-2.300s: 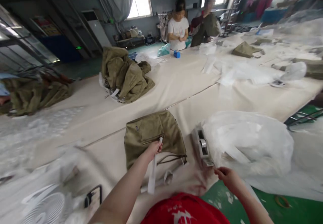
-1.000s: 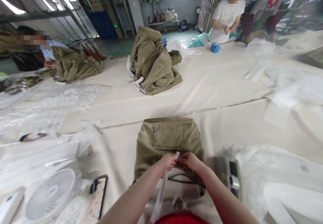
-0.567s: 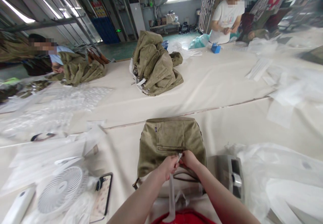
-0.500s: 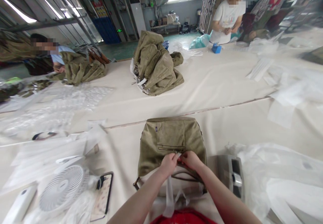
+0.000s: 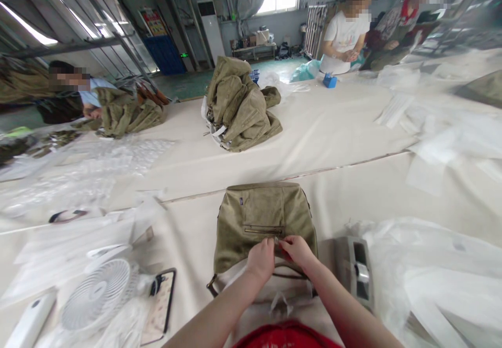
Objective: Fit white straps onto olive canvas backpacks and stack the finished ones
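Note:
An olive handbag (image 5: 262,209) lies flat in front of me, its zipped pocket and small dark label facing up. My left hand (image 5: 262,258) is closed in a pinch at the bag's near edge, below the pocket zip. Right beside it, the fingers of my right hand (image 5: 297,250) are pinched too. A small whitish bit (image 5: 276,240) shows between the two sets of fingertips; what it is stays too small to tell. The bag's dark strap (image 5: 288,270) curves just below my hands, and crumpled clear wrap (image 5: 280,303) lies nearer my body.
Left of the bag are a phone (image 5: 160,306), a white fan (image 5: 96,296) and plastic sheets. A grey tape dispenser (image 5: 353,269) and clear bags (image 5: 427,264) lie to the right. More olive bags (image 5: 243,107) are heaped across the table; several people work beyond.
The white strip that hung below my left hand is no longer in sight. My left hand has turned slightly, both hands staying at the bag's edge. The view has shifted a little.

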The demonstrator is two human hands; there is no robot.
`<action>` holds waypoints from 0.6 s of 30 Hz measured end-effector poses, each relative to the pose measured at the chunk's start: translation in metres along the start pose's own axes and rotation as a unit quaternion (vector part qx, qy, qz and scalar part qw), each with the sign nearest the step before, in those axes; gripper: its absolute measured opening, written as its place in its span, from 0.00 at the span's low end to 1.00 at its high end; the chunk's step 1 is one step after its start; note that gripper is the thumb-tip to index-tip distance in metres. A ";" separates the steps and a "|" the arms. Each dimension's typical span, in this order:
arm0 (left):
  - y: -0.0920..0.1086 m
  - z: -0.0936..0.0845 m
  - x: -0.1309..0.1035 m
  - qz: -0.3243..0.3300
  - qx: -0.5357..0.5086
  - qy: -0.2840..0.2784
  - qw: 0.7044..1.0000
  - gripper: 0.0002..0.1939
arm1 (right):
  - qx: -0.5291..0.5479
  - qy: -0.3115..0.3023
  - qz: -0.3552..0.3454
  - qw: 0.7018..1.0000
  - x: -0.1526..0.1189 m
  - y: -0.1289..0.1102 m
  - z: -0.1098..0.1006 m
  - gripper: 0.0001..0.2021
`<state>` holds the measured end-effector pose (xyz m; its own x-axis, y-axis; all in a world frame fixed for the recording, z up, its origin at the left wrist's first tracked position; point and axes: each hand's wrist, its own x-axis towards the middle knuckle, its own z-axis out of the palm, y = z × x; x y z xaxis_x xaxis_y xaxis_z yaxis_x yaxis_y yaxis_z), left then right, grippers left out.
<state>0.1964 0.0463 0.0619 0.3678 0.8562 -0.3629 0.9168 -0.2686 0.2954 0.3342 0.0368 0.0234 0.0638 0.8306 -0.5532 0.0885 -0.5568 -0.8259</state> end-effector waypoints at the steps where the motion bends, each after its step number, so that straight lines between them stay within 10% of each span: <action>1: -0.001 0.000 0.002 -0.037 -0.079 -0.004 0.996 0.14 | 0.034 -0.002 0.012 0.999 -0.001 0.005 0.003 0.13; 5: -0.005 0.000 0.011 -0.169 -0.427 -0.066 0.886 0.11 | 0.129 0.002 0.044 0.991 -0.005 0.019 0.014 0.13; 10: -0.014 -0.011 0.019 -0.165 -0.562 -0.213 0.782 0.11 | 0.173 -0.011 0.028 0.984 -0.003 0.028 0.022 0.19; 16: -0.015 -0.024 0.017 -0.154 -0.790 -0.368 0.466 0.07 | 0.216 -0.040 0.046 0.975 -0.003 0.028 0.042 0.16; 18: -0.016 -0.021 0.016 -0.176 -0.782 -0.354 0.482 0.06 | 0.169 -0.016 0.072 0.983 -0.004 0.026 0.040 0.14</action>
<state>0.1843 0.0735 0.0704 0.7006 0.2134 -0.6809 -0.0922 0.9733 0.2102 0.2968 0.0191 -0.0005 0.0200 0.7454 -0.6664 -0.2551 -0.6406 -0.7242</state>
